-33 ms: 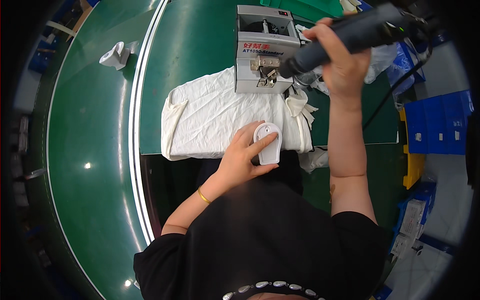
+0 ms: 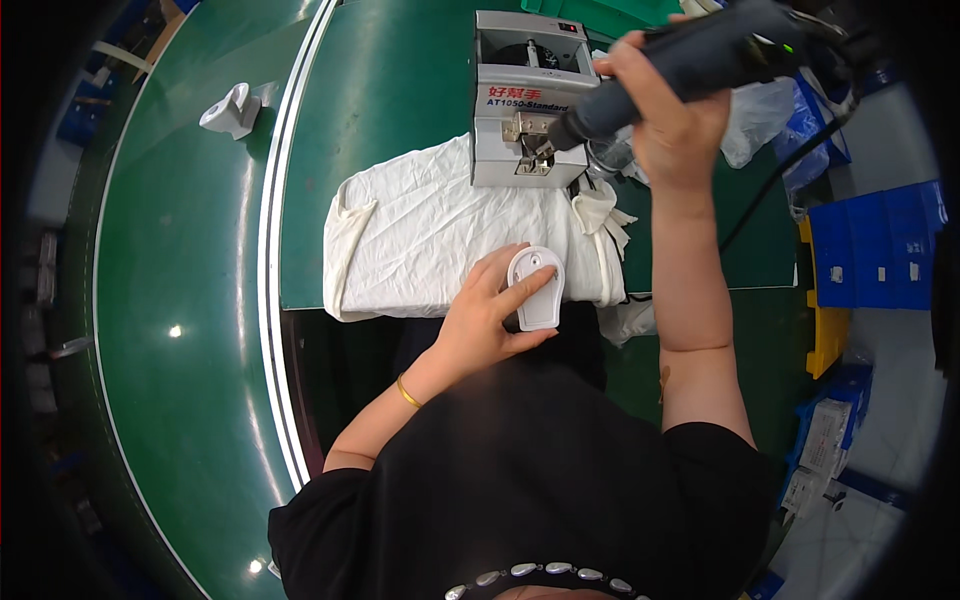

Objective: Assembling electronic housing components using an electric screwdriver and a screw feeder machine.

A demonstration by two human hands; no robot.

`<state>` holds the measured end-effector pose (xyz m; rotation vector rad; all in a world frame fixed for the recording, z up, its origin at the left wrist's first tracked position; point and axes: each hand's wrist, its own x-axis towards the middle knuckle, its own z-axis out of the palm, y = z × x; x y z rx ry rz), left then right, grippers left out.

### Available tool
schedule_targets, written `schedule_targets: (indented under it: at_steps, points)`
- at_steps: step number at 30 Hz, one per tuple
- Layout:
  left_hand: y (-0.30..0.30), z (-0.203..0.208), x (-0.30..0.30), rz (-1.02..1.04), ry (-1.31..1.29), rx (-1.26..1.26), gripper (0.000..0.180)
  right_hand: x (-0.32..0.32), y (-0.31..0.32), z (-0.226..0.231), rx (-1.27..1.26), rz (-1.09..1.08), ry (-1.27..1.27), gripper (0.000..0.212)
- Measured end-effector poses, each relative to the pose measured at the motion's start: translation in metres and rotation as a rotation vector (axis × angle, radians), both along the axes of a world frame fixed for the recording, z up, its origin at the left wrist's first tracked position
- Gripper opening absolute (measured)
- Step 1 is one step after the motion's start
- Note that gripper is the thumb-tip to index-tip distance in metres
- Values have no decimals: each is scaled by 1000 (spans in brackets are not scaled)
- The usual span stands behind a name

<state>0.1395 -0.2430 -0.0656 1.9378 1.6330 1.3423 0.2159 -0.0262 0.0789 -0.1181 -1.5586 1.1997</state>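
My left hand (image 2: 492,308) grips a white plastic part (image 2: 540,295), rounded at its far end, with small holes in its recessed face. It is held over the near edge of a white cloth (image 2: 420,225). In my right hand (image 2: 680,125) is a black electric screwdriver (image 2: 690,70) with a cord, tilted down to the left. Its tip is at the front outlet of a grey screw feeder (image 2: 527,100); whether a screw sits on the bit is too small to tell.
Another white plastic part (image 2: 232,112) lies on the green conveyor belt (image 2: 190,250) at left, beyond a white rail. Clear plastic bags (image 2: 757,120) lie right of the feeder. Blue bins (image 2: 875,250) stand at far right, and a green tray (image 2: 615,14) at the back.
My right hand has brought the screwdriver slightly left, its tip now at the feeder's outlet. My left hand and the white part stay where they were.
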Motion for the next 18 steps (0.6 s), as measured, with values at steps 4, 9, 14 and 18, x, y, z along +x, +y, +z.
schedule_targets:
  at_steps: [4, 9, 14, 18]
  points:
    - [2, -4, 3, -6, -14, 43, 74, -40, 27, -17, 414, 521, 412, 39]
    - [-2, -12, -2, 25, -30, 37, 79, -13, -41, 43, -121, 209, -405, 48]
    - [0, -18, 2, 47, -21, 84, 80, -38, -29, 23, -11, -108, -281, 43]
    - [-1, -17, 3, 57, -26, 63, 79, -41, -30, 15, -192, -46, -147, 41]
